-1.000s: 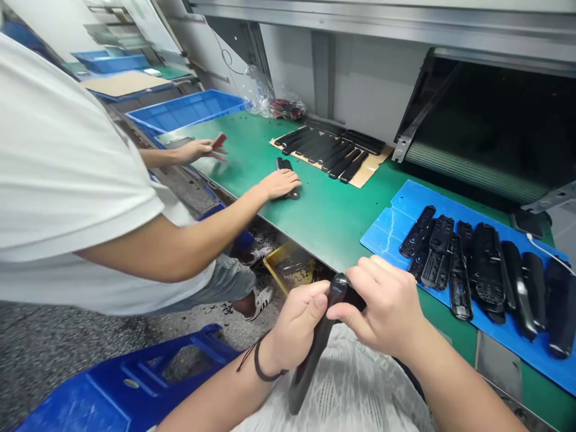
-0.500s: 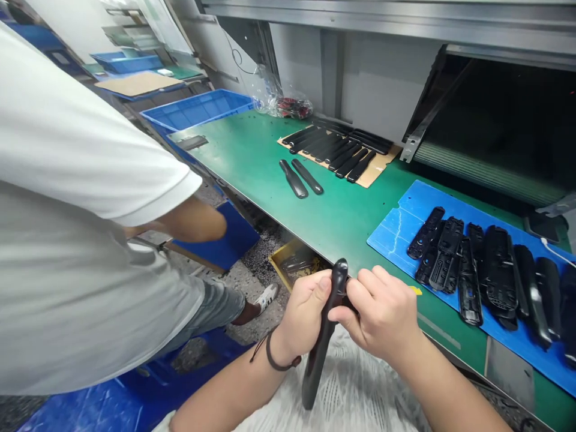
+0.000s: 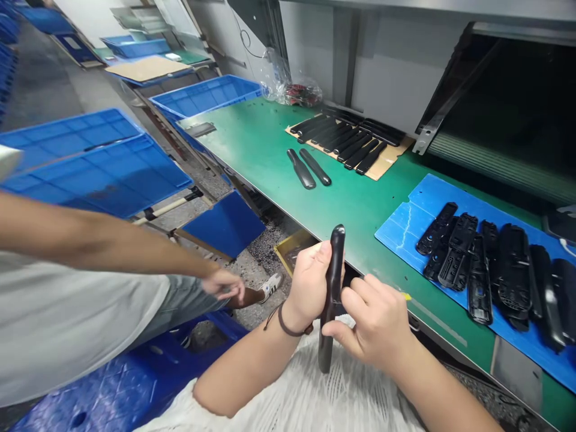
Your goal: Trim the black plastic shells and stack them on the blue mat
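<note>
My left hand (image 3: pixel 310 285) is closed around a long, glossy black plastic shell (image 3: pixel 333 270), held tilted near upright above my lap. My right hand (image 3: pixel 373 321) is curled against the shell's right edge, its thumb tip by the lower half. Between those fingers and the shell something small and dark shows, too hidden to name. Two loose black shells (image 3: pixel 301 169) lie on the green table (image 3: pixel 252 156). Behind them, a row of similar black pieces (image 3: pixel 346 144) rests on cardboard.
A blue sheet (image 3: pixel 396 225) on the right bears several black housings (image 3: pixel 479 279). A yellow drawer or bin (image 3: pixel 284 255) is under the table edge. At my left stands a person, one hand (image 3: pixel 225 285) hanging low. Blue crates (image 3: pixel 211 96) stand beyond.
The shell is now more upright, and my right hand sits lower along it. The person on the left has shifted left, with a forearm and hand now showing. The view has swung slightly.
</note>
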A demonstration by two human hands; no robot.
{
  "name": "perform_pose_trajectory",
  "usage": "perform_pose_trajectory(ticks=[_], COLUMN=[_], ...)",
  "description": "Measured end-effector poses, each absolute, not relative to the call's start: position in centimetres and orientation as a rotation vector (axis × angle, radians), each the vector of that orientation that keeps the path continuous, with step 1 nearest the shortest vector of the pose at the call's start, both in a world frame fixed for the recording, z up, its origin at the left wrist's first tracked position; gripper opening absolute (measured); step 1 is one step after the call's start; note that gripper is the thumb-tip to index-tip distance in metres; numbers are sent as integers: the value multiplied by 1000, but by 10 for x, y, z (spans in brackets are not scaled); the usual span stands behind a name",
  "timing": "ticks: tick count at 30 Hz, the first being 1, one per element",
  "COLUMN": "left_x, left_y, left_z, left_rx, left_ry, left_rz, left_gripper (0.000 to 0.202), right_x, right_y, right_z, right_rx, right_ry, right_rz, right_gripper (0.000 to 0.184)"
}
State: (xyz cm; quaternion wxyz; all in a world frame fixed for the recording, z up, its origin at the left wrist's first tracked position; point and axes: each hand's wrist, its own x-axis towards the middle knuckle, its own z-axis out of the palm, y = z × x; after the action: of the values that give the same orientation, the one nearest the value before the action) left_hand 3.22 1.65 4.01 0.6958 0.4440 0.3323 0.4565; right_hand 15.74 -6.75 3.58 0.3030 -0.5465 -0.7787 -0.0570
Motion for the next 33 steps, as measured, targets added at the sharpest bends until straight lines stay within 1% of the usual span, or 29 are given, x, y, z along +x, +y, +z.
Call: perform_pose_trajectory(ticks=[5,9,16,20,27,29,31,32,33], left_x=[34,32,26,23,15,11,7,4,1], left_y=[23,34,60,70,90,98,108,113,119], left_z=[45,54,60,55,44,41,35,32,29], left_rx=[924,848,743,682,577,552,540,538,535], left_ry=[749,757,777,810,880,924,967,985,1011], left_rz=[1027,1036,1071,1108,1201,1219,1252,1274,1295], left_gripper=[55,59,56,53,50,49,49,48,48], right_x=[153,148,140,139,130,129,129,131,132], right_y=[-68,-70,-74,-74,-73,-74,-73,-71,-69], right_z=[34,32,29,30,19,18,16,15,13], right_rx=[-1446,-1398,-1374,-1380,-1386,-1339,-1318,-1334,-1363], right_ry=[-2085,-2166,-2270,-2310,-2199,-2121,-2052,-2021,-1994], right_rz=[-121,-94,47,11,-274,-280,-225,-188,-154], right_gripper=[61,59,66,55,40,33,18,17,22])
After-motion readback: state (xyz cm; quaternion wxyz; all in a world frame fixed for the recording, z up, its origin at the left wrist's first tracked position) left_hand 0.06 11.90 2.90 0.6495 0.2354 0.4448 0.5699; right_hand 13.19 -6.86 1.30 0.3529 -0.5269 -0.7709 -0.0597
